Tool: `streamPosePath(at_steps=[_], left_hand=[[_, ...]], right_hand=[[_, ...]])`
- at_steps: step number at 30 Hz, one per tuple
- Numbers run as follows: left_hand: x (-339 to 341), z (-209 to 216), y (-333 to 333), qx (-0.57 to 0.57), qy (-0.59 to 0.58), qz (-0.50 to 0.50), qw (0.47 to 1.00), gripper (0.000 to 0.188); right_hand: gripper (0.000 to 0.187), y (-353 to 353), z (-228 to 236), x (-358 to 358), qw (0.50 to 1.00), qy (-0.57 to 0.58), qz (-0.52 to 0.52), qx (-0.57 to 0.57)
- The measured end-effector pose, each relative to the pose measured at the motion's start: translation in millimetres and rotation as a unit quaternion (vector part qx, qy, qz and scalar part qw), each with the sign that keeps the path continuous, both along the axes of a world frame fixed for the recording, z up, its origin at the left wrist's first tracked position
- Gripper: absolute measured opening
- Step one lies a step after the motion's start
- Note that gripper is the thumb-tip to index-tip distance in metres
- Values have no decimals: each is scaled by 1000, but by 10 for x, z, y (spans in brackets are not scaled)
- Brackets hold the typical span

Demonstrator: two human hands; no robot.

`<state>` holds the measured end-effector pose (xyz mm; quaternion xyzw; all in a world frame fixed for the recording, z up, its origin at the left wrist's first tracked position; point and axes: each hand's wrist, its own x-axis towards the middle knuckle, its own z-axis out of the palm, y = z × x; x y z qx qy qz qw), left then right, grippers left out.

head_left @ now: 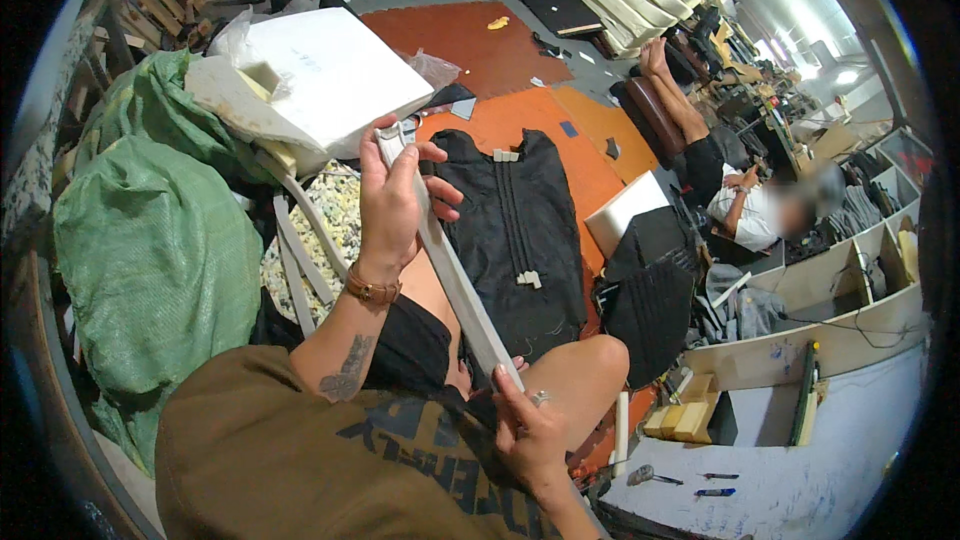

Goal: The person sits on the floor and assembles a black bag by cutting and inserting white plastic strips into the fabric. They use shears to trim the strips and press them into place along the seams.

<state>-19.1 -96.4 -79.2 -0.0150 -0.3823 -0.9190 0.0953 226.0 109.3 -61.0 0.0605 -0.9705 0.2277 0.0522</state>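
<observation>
Gripping pale strip (460, 290) near its upper end with left hand (392, 195); pinching its lower end with right hand (530, 428). Holding it straight, aslant, near black fabric piece (548, 260) spread on orange matting (520, 112)

Long, narrow, pale grey strip (464, 290), straight and aslant in mid-air, its far end seemingly curled over.
</observation>
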Motion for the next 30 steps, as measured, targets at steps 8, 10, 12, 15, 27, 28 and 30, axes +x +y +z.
streamPosePath(at_steps=[8, 10, 12, 15, 27, 28, 30], left_hand=[[-18, 117, 140, -30, 14, 23, 999, 34], [-46, 66, 225, -17, -13, 14, 1000, 32], [-37, 42, 323, -5, -50, 13, 999, 31], [-64, -65, 411, -5, -58, 14, 998, 33], [-252, -192, 487, -18, -184, -14, 983, 41], [-276, -213, 455, -17, -172, -16, 985, 41], [-300, -272, 424, -5, -149, -29, 988, 40]], right_hand=[[58, 18, -355, -125, 997, -17, -11, -70], [55, 84, -416, -164, 992, 33, -40, -111], [56, 115, -397, -229, 990, 57, -61, -116], [66, 165, -299, -377, 995, 70, -62, -26], [43, 197, -172, -660, 990, -6, -44, -132], [41, 187, -168, -654, 990, -9, -44, -133], [39, 206, -274, -610, 992, 7, -44, -118]])
